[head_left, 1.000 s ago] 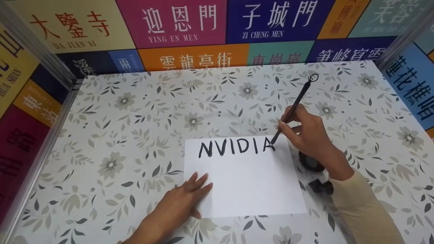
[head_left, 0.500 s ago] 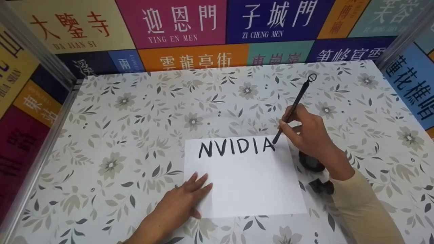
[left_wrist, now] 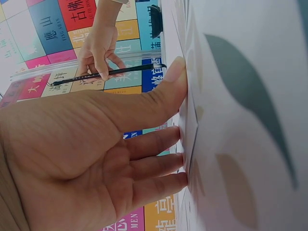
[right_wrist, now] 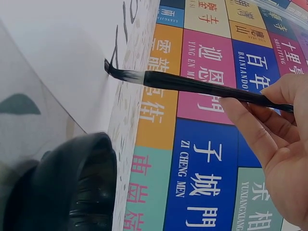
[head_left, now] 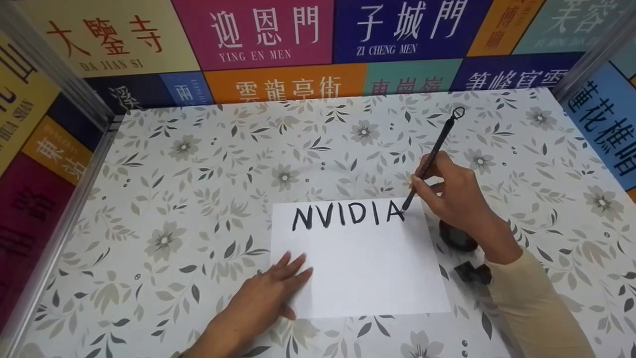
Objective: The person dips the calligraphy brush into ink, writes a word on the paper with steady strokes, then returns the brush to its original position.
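A dark calligraphy brush (head_left: 431, 158) is pinched between the fingers and thumb of my right hand (head_left: 454, 194), tilted with its loop end up. In the right wrist view the brush's inked hairs (right_wrist: 122, 73) bend against the paper at the foot of the last letter. Black letters reading "NVIDIA" run along the top of a white sheet of paper (head_left: 372, 273). My left hand (head_left: 263, 293) rests with fingers spread on the sheet's lower left side. Seen from the left wrist, the fingertips (left_wrist: 173, 183) and thumb touch the surface.
A round black ink dish (head_left: 457, 238) stands right of the sheet, partly behind the right wrist. Close to the sleeve lies a small black object (head_left: 472, 273), its kind unclear. The flower-patterned table (head_left: 223, 164) ends at colourful panels (head_left: 268, 35) bearing large characters.
The brush tip has shifted slightly right and down along the last stroke of the A. My left hand stays where it was on the paper.
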Demonstrator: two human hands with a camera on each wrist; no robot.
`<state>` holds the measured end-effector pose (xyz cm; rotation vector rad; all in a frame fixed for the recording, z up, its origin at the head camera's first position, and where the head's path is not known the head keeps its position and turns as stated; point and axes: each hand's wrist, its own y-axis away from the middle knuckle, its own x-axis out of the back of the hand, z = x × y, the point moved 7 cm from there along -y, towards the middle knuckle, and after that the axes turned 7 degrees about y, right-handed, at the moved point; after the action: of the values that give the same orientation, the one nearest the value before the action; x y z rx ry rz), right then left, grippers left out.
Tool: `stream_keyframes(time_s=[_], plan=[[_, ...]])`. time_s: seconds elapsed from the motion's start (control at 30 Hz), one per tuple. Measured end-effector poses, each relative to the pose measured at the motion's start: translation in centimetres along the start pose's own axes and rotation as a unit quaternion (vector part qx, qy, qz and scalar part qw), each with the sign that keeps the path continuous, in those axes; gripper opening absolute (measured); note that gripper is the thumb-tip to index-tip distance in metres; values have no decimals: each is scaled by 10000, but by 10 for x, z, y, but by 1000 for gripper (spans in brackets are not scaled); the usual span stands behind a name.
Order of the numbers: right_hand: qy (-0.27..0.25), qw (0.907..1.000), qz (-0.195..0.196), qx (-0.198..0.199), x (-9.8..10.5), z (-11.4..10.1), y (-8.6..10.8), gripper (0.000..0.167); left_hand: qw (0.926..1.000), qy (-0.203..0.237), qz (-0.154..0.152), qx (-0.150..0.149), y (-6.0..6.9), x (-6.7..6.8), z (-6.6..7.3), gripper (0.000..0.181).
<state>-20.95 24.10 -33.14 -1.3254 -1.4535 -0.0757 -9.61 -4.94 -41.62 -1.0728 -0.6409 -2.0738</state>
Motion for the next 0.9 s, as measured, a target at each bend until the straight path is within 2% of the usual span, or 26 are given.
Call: stream_keyframes(time_s=[0.13,0.4,0.7,0.9], plan=[[10,10000,-6,-15,0,0,0,25,10000,5,2,-58,0,2,1,81],[31,9999,-68,-100,0,-1,-1,25,10000,19,-31,17,-1,0,1,81],[-27,9986,273,-447,46,-19,4,34,9999,-84,88,-107,-1,2,5,81],[-290,9969,148,-710,66,-10,12,43,9995,-176,195,-193,1,4,4,81]])
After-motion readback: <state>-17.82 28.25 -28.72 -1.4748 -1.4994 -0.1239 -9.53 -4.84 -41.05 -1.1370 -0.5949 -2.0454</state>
